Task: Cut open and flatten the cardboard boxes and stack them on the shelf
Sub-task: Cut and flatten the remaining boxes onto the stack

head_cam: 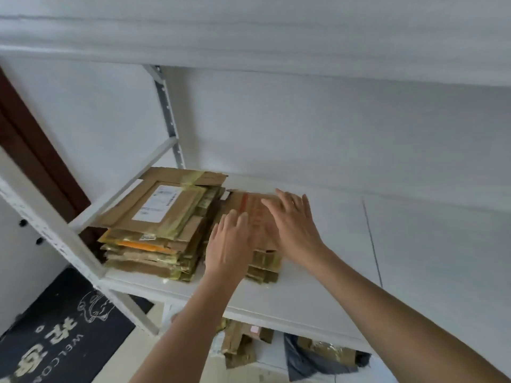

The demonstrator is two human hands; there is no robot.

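Observation:
A white shelf board (318, 294) carries two piles of flattened cardboard. The taller left pile (154, 225) has a box with a white label on top and yellow tape on its edges. To its right lies a lower pile (254, 214) with red print on its top sheet. My left hand (228, 244) lies flat on the near left part of that lower pile, fingers straight. My right hand (293, 222) lies flat on its right part, fingers spread. Neither hand grips anything.
A white metal shelf post (63, 244) runs diagonally at the left, with another upright (168, 114) behind. The shelf's right half (428, 244) is bare white board. Below the shelf lie cardboard scraps (240, 344) and a dark bag (312, 357). A black doormat (60, 335) lies on the floor.

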